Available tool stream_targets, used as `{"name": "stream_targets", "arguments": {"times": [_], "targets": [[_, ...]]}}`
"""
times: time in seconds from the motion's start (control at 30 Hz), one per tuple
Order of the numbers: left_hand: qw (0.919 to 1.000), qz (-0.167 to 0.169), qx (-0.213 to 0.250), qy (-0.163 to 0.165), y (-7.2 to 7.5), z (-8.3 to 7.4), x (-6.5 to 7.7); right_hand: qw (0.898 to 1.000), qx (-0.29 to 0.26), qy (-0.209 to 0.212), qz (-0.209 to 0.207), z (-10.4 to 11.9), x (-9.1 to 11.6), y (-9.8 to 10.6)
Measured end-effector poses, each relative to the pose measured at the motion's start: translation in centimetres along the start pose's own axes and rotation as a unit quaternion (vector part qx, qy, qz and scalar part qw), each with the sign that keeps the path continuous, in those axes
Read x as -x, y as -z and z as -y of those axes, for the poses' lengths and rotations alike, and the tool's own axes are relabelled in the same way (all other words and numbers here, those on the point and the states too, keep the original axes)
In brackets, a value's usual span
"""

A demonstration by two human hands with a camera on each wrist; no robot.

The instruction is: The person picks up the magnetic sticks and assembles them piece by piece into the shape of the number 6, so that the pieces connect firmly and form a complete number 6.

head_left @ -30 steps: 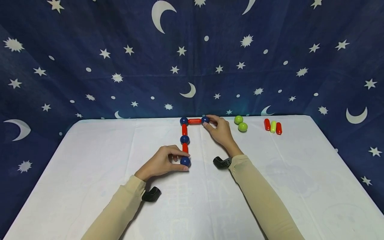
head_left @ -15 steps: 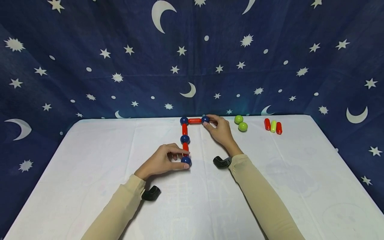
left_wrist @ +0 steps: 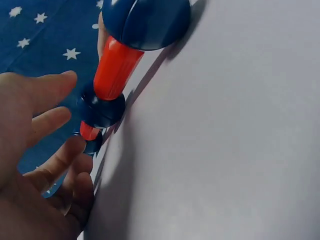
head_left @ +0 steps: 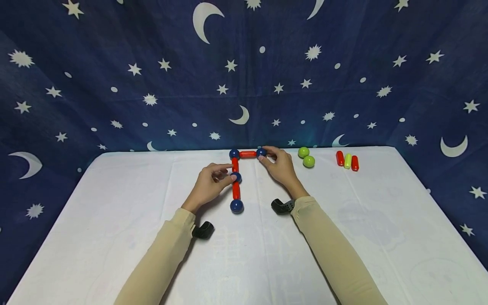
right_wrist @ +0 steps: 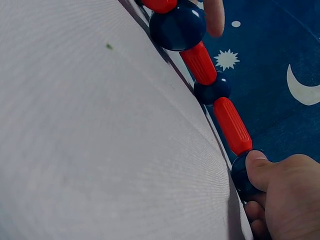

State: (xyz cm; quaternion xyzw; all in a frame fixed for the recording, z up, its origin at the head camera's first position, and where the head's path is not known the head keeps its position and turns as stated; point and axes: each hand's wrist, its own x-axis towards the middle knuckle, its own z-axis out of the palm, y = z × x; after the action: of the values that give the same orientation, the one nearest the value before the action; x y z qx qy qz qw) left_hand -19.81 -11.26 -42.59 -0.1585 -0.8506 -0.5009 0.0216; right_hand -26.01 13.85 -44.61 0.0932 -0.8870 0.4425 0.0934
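Observation:
Blue balls and red rods form an L on the white table. Its long leg runs from the corner ball (head_left: 234,154) through a middle ball (head_left: 238,176) to the near ball (head_left: 237,206). The short leg is one red rod (head_left: 248,154) leading right to the end ball (head_left: 261,153). My right hand (head_left: 281,168) pinches that end ball between thumb and fingers; the right wrist view shows the thumb (right_wrist: 258,170) on it. My left hand (head_left: 209,185) is beside the middle ball, thumb and fingers spread apart, the thumb overlapping the ball in the head view.
Two green balls (head_left: 309,161) lie right of my right hand. Farther right are two red rods (head_left: 355,163) with a yellow-green rod (head_left: 347,161) between them. A dark blue cloth (head_left: 244,84) with stars and moons hangs behind the table (head_left: 114,212).
My left hand has let go of the near ball and moved away from me to the middle ball. The right hand stays on the end ball.

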Motion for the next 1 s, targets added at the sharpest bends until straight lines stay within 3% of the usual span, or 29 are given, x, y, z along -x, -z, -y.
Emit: {"name": "stream_targets", "arguments": {"times": [0.23, 0.57, 1.0], "targets": [[0.9999, 0.006, -0.001, 0.014, -0.59, 0.19, -0.52, 1.0, 0.0, 0.001, -0.001, 0.12, -0.06, -0.04], [0.9997, 0.003, 0.023, 0.011, -0.86, 0.86, -0.14, 1.0, -0.001, 0.003, 0.001, -0.06, 0.14, -0.02], [0.9999, 0.001, 0.012, 0.008, -1.07, 0.96, -0.03, 1.0, -0.001, -0.001, -0.001, 0.06, 0.2, 0.0]]}}
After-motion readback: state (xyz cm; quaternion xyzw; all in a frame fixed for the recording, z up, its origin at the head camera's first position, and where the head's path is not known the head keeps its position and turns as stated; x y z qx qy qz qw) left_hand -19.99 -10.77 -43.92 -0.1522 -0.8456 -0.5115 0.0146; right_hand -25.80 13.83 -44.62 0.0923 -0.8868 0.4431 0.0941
